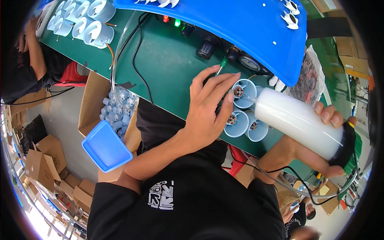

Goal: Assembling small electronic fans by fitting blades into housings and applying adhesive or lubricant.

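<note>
My right hand (332, 120) is wrapped round a large dispensing syringe (298, 122), a barrel of milky white content with a black end cap. Its narrow tip reaches into a pale blue cup (250, 86), beside a small copper-wound motor part (239, 92) in it. My left hand (208, 110) has its fingers stretched and apart, thumb and fingertips near that cup's rim; whether they touch it I cannot tell. Close by stand more such cups (237, 129), also with motor parts inside. A green fitting with a silver stem (224, 62) shows just beyond my left fingers.
A black control unit with knobs and a gauge (250, 63) sits under a blue tray (240, 24) bearing white fan blades. Pale blue housings (98, 34) with wires stand far left on the green table (168, 48). A cardboard box (94, 94) and blue bin (106, 146) are lower left.
</note>
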`<state>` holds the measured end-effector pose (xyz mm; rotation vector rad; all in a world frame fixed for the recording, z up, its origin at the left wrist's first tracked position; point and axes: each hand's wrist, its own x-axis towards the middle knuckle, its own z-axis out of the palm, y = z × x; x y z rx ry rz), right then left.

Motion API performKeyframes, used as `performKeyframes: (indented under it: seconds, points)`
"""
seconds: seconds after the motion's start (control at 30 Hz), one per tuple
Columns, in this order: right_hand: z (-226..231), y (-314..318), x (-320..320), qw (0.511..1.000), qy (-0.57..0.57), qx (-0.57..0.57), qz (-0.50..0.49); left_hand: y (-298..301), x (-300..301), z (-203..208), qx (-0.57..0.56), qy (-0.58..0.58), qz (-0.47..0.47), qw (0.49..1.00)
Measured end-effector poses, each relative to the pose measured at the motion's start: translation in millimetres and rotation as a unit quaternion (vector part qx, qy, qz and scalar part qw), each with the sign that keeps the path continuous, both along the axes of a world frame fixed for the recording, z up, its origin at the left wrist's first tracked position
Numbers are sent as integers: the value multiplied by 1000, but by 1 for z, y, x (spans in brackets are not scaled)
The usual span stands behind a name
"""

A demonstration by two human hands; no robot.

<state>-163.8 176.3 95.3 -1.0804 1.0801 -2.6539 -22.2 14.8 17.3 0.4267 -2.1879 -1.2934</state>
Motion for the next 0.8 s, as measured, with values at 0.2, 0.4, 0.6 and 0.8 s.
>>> performKeyframes:
  seconds: [0.2, 0.4, 0.6, 0.8]
  points:
    - [13, 12, -16, 987, -29, -32, 152, -2, 2, 1, -3, 5, -5, 1000]
    - [4, -2, -5, 984, -40, 36, 170, -4, 3, -2, 12, 23, -18, 1000]
    - [-1, -3, -3, 986, -49, 40, 156, -3, 4, -2, 7, 22, -18, 1000]
    - [-3, -2, -5, 984, -44, 46, 168, -3, 4, -3, 2, 21, -16, 1000]
